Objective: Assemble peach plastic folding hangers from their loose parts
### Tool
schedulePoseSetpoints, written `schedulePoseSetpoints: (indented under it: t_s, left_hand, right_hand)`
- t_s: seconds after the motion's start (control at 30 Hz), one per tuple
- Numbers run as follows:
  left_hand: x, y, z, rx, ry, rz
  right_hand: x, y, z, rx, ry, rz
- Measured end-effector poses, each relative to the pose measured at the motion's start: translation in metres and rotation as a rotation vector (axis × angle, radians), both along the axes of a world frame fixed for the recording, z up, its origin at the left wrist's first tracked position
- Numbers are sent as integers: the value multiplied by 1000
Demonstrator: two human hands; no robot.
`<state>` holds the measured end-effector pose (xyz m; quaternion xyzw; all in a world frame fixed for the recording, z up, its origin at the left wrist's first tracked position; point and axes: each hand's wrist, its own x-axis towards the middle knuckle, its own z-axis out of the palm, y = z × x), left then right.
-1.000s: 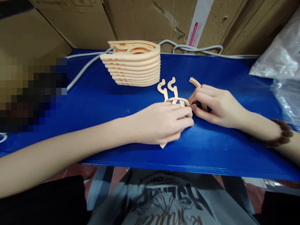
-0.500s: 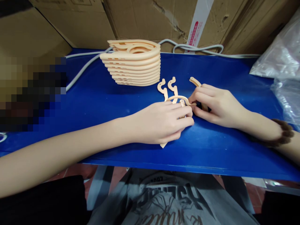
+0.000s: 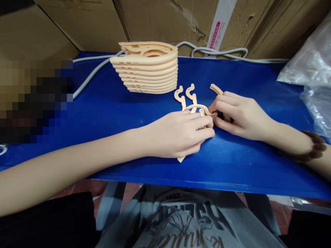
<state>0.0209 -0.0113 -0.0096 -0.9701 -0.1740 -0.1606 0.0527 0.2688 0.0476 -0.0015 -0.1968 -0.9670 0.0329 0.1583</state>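
Observation:
My left hand (image 3: 178, 134) lies over several beige plastic hanger parts, its fingers curled round a curved hanger arm (image 3: 198, 106). A pointed end of a part (image 3: 181, 159) sticks out below the palm. My right hand (image 3: 239, 113) pinches the right end of that arm between thumb and fingertips. Two hook-shaped parts (image 3: 191, 93) lie side by side just beyond the left hand. Another hanger part (image 3: 216, 89) lies beneath the right hand, its far end showing. My fingers hide where the held parts meet.
Behind the hands stands a stack of folded beige hangers (image 3: 152, 74) on the blue table (image 3: 108, 113). A pale cable (image 3: 219, 54) runs along the back against cardboard boxes (image 3: 160, 20). Clear plastic bags (image 3: 307, 58) lie at the right; a blurred-out patch covers the left.
The view has shifted very slightly. Both hands keep the same hold on the hanger parts, with no clear movement.

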Motion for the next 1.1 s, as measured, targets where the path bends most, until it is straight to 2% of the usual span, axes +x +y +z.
schedulePoseSetpoints:
  t_s: [0.3, 1.1]
  left_hand:
    - [0, 0, -1, 11, 3, 15]
    - [0, 0, -3, 8, -24, 22]
  right_hand:
    - [1, 1, -2, 53, -10, 8]
    - [1, 1, -1, 45, -36, 7]
